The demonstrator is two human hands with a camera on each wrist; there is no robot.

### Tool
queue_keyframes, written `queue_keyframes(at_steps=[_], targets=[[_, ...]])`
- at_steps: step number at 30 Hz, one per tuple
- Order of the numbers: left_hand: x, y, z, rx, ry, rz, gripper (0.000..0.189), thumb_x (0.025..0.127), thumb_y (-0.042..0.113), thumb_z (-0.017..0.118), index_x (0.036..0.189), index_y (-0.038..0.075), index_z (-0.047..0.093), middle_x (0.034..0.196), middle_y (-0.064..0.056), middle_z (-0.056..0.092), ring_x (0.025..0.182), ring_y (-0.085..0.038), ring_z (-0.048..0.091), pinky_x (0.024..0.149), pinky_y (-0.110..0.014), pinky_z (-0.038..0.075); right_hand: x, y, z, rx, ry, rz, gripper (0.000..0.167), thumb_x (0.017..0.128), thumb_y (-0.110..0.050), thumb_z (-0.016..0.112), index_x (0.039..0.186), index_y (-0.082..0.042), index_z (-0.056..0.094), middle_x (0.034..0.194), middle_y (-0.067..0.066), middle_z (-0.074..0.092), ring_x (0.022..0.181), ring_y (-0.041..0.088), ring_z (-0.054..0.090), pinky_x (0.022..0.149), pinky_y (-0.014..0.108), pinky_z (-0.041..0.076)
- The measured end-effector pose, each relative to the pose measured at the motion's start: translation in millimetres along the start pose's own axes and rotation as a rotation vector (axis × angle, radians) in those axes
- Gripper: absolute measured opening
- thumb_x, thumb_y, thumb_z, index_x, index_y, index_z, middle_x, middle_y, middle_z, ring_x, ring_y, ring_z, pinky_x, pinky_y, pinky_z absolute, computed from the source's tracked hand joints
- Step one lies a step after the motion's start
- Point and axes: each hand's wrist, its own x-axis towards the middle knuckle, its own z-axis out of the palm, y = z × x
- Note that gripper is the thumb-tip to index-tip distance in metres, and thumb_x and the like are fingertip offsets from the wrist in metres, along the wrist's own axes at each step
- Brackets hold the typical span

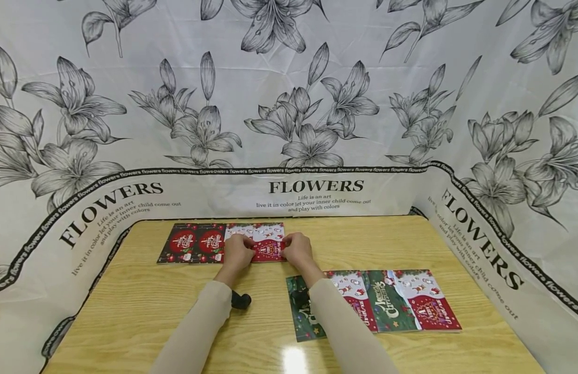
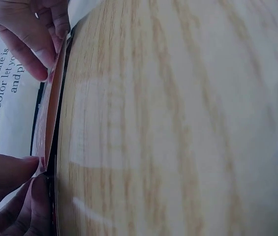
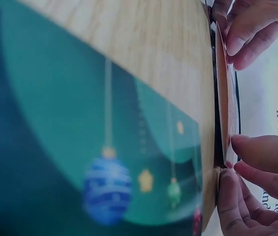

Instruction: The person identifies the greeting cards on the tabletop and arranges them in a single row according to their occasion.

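Note:
A red and white Christmas greeting card (image 1: 268,252) lies at the right end of the far row of cards. My left hand (image 1: 239,252) pinches its left edge, covering the lower part of the neighbouring red and white card (image 1: 237,228). My right hand (image 1: 298,250) pinches the right edge. In the left wrist view the greeting card (image 2: 55,105) appears edge-on, its layers slightly parted, between the left hand (image 2: 11,191) below and the right hand (image 2: 30,29) above. The right wrist view shows the same greeting card (image 3: 223,93) with the right hand (image 3: 259,182) lower down.
Two dark cards with red circles (image 1: 182,243) continue the far row leftward. A nearer row on the right holds green cards (image 1: 387,301) and red and white cards (image 1: 429,306), partly under the right forearm. Flower-printed cloth (image 1: 312,192) borders the wooden table (image 1: 144,311).

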Motion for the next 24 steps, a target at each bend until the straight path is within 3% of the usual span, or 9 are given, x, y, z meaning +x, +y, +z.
queue_keyframes(at_steps=[12, 19, 24], targets=[[-2.3, 0.8, -0.1, 0.026, -0.012, 0.029, 0.011, 0.087, -0.003, 0.082, 0.097, -0.001, 0.081, 0.095, -0.014, 0.075, 0.093, -0.033, 0.07, 0.082, -0.047, 0.06, 1.2, 0.7, 2.4, -0.015, -0.009, 0.035, 0.033, 0.081, 0.003, 0.086, 0.112, 0.001, 0.078, 0.097, 0.011, 0.069, 0.09, 0.025, 0.063, 0.085, 0.041, 0.055], [-2.7, 0.0, 1.1, 0.026, 0.016, 0.061, 0.011, 0.085, -0.004, 0.082, 0.096, -0.003, 0.082, 0.093, -0.016, 0.076, 0.096, -0.035, 0.07, 0.085, -0.048, 0.059, 0.6, 0.4, 2.0, -0.003, -0.026, 0.04, 0.035, 0.081, 0.001, 0.087, 0.114, 0.001, 0.077, 0.096, 0.01, 0.069, 0.088, 0.024, 0.061, 0.083, 0.04, 0.055], [-2.8, -1.3, 1.3, 0.033, -0.001, 0.063, 0.01, 0.088, 0.0, 0.082, 0.098, -0.002, 0.081, 0.096, -0.015, 0.075, 0.098, -0.036, 0.069, 0.087, -0.05, 0.058, -0.5, 0.5, 1.6, 0.013, -0.04, 0.047, 0.036, 0.082, -0.001, 0.087, 0.116, 0.001, 0.076, 0.097, 0.01, 0.068, 0.087, 0.024, 0.059, 0.083, 0.041, 0.054]])
